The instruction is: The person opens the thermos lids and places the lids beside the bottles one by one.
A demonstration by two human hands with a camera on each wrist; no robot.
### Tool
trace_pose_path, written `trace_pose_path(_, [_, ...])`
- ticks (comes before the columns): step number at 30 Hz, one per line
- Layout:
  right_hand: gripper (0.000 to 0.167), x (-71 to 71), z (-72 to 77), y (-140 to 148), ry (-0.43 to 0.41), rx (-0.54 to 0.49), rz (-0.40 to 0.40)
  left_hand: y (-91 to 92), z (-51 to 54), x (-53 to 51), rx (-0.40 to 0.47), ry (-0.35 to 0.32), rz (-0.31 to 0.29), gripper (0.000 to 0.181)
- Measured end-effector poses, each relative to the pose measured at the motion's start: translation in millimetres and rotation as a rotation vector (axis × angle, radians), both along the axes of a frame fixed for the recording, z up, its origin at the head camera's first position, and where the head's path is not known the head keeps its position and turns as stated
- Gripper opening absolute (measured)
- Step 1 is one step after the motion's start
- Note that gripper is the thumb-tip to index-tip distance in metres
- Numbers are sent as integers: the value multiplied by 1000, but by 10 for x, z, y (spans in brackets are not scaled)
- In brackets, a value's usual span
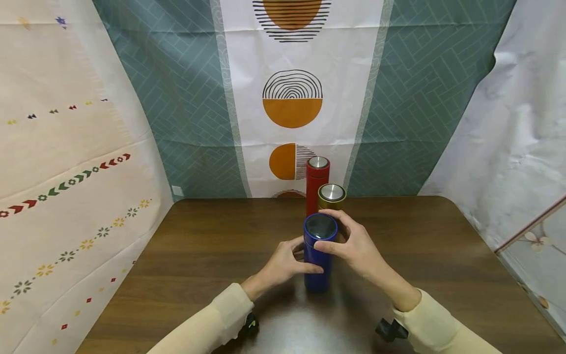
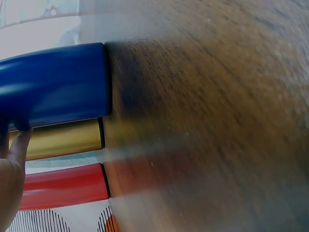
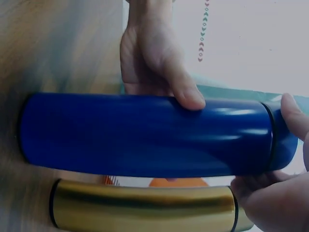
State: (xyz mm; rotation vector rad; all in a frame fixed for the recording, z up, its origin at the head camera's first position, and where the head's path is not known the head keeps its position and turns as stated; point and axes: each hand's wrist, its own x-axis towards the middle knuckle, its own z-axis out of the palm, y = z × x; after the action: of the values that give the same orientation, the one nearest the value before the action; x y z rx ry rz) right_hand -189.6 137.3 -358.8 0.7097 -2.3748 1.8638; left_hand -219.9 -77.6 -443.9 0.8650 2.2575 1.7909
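Observation:
A blue thermos bottle (image 1: 317, 281) with a dark, glossy lid top (image 1: 321, 226) stands upright on the wooden table. My left hand (image 1: 285, 261) grips its body from the left, thumb across the front; in the right wrist view that thumb lies along the blue wall. Around the lid curl the thumb and fingers of my right hand (image 1: 353, 243), thumb in front and fingers behind. Right behind it stands a gold thermos bottle (image 3: 145, 205), mostly hidden in the head view. Farther back is a red thermos bottle (image 1: 316, 189), also upright.
The brown wooden table (image 1: 212, 241) has rounded far corners. A green and white patterned cloth (image 1: 190, 98) hangs behind it. Light cloths hang at the left and right sides. A dark wrist strap piece (image 1: 391, 330) sticks out below the right sleeve.

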Motion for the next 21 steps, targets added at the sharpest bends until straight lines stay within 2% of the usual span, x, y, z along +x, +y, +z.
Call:
trace_pose_path(3, [65, -54, 30, 58, -22, 3, 74, 0, 3, 1, -4, -6, 1, 66])
trace_pose_path(9, [68, -243, 76, 211, -136, -30, 325, -3, 3, -11, -17, -7, 4, 67])
trace_pose_path(12, [69, -273, 84, 252, -158, -18, 375, 3, 3, -10, -16, -5, 0, 67])
trace_pose_path(14, [70, -246, 79, 253, -140, 5, 353, 7, -2, -9, -15, -4, -3, 67])
trace_pose_path(16, [72, -189, 66, 229, -102, 25, 294, 10, -6, -7, -11, -11, -6, 66])
trace_pose_path(21, [78, -24, -4, 78, 13, 52, 70, 5, -6, 0, 11, -25, -7, 67])
